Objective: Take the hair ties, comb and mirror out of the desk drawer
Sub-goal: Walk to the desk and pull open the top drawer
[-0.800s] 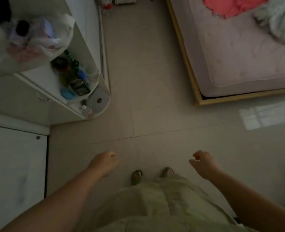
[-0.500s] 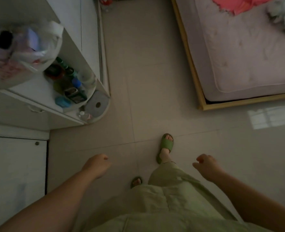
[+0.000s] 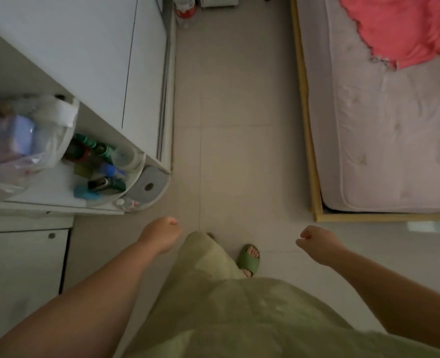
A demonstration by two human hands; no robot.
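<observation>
1. My left hand (image 3: 162,235) is curling into a loose, empty grip at 7 o'clock.
2. My right hand (image 3: 317,244) is doing likewise at 5 o'clock.
3. I am seeing no hair ties, comb or mirror.

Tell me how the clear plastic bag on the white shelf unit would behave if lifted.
The clear plastic bag, crinkled and slumped over its contents, would probably be floppy and sag. It looks stuffed with several items, so likely bulky and somewhat weighty. Its thin glossy film may be slippery, and the contents could shift.
</observation>
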